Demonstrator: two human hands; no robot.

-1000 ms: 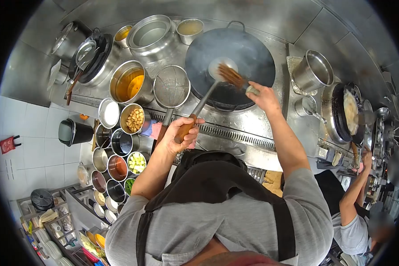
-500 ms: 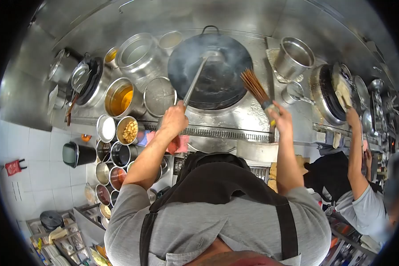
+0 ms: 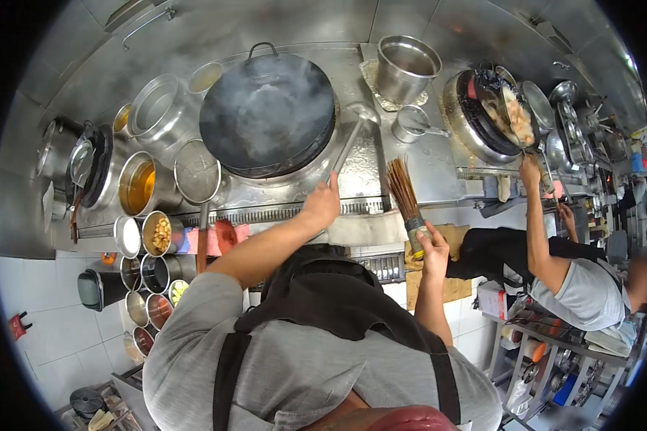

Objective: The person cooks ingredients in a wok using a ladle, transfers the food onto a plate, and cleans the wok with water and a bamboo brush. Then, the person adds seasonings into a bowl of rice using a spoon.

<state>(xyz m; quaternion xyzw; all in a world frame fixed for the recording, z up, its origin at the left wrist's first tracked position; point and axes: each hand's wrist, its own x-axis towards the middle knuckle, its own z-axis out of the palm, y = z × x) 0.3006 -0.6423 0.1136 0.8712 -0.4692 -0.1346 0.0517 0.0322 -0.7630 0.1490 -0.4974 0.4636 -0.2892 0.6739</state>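
Note:
My left hand (image 3: 322,206) is closed round the handle of a metal ladle (image 3: 349,147). The ladle's bowl is just right of a large black wok (image 3: 266,115), over the steel stovetop; whether it touches the surface I cannot tell. Pale steam or smoke hangs over the wok, partly veiling its inside. In my right hand (image 3: 433,248) is a bamboo wok brush (image 3: 404,192), gripped at its bound end, bristles pointing up and away from me. The brush is in front of the counter edge, apart from the wok.
Left of the wok are a round strainer (image 3: 198,171), a pot of orange liquid (image 3: 136,185) and several seasoning tins (image 3: 161,235). A steel pot (image 3: 407,70) stands at the back right. At far right, a co-worker's hand (image 3: 530,174) is beside another wok (image 3: 474,115) with food.
The ladle has come out of the wok and swung to its right. The brush has drawn back from the wok towards my body. My view has turned right, and more steam rises.

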